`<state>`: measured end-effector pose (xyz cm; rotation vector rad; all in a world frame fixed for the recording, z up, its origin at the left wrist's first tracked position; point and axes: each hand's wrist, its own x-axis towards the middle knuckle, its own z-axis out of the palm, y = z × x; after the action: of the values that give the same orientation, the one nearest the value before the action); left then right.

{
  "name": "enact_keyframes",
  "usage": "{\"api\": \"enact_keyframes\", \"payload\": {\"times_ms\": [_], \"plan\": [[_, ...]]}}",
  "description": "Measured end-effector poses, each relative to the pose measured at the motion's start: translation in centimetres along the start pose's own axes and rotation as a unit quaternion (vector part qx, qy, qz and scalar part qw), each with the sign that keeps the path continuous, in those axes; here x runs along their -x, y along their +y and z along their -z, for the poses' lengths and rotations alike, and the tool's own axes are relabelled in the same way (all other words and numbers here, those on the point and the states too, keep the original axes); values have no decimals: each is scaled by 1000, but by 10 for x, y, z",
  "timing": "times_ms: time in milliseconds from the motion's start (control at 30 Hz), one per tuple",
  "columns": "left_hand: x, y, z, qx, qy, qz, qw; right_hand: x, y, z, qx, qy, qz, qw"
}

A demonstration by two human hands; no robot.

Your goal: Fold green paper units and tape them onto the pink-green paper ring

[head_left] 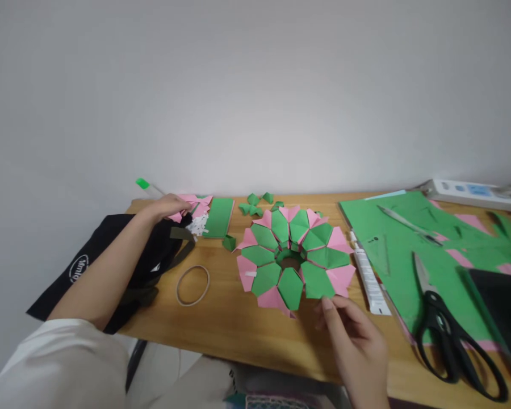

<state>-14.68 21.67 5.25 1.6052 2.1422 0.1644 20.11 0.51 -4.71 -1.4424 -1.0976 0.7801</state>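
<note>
A ring of folded green and pink paper petals, with a round opening in its middle, lies on the wooden table. My right hand pinches its lower right edge, thumb on top of a green petal. At the back left, my left hand reaches over the folded pink paper pieces, its fingers bent downward and partly hidden. Whatever they hold cannot be made out. Just below those fingers is a heap of small white paper bits. A stack of green paper sits beside it.
Several folded green pieces lie behind the ring. A tape roll and black bag are left. To the right are a white glue tube, green sheets, black-handled scissors, a craft knife and a power strip.
</note>
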Motion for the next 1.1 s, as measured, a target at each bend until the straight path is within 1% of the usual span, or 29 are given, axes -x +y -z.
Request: {"api": "enact_keyframes", "payload": {"times_ms": [67, 133, 200, 267, 367, 433, 467, 533, 567, 600, 633, 700, 800, 833, 900, 1000, 1100], "plan": [[4, 0, 2, 40, -8, 10, 999, 1, 1, -1, -5, -5, -1, 1000], [15, 6, 1, 99, -23, 1, 995, 2, 0, -3, -9, -10, -5, 1000], [35, 16, -5, 178, -43, -39, 982, 2, -1, -3, 0, -17, -1, 1000], [62, 30, -18, 271, -72, -89, 956, 0, -3, 0, 31, -38, 18, 999], [110, 49, -46, 389, -121, -144, 902, -1, -7, 13, 95, -103, 63, 988], [141, 61, -67, 438, -171, -164, 867, 1, -13, 26, 125, -126, 98, 979], [156, 66, -77, 497, -202, -162, 828, 3, -18, 32, 132, -124, 117, 977], [179, 76, -95, 574, -271, -109, 765, 10, -31, 41, 122, -106, 154, 975], [188, 81, -104, 598, -298, -75, 740, 13, -39, 44, 104, -105, 172, 974], [194, 86, -111, 608, -325, -41, 723, 17, -48, 44, 84, -112, 186, 973], [199, 90, -117, 616, -336, -19, 712, 20, -56, 42, 69, -132, 203, 968], [205, 94, -125, 626, -338, -5, 703, 23, -70, 34, 77, -167, 240, 953], [209, 92, -129, 632, -323, -41, 703, 25, -78, 19, 141, -214, 290, 922], [210, 89, -129, 630, -322, -58, 704, 25, -77, 15, 150, -219, 293, 919], [211, 83, -128, 617, -327, -88, 711, 25, -73, 13, 140, -210, 276, 927], [210, 76, -128, 586, -339, -125, 726, 23, -66, 16, 91, -197, 240, 946], [207, 75, -132, 539, -304, -177, 765, 21, -60, 22, 63, -235, 236, 941]]}}
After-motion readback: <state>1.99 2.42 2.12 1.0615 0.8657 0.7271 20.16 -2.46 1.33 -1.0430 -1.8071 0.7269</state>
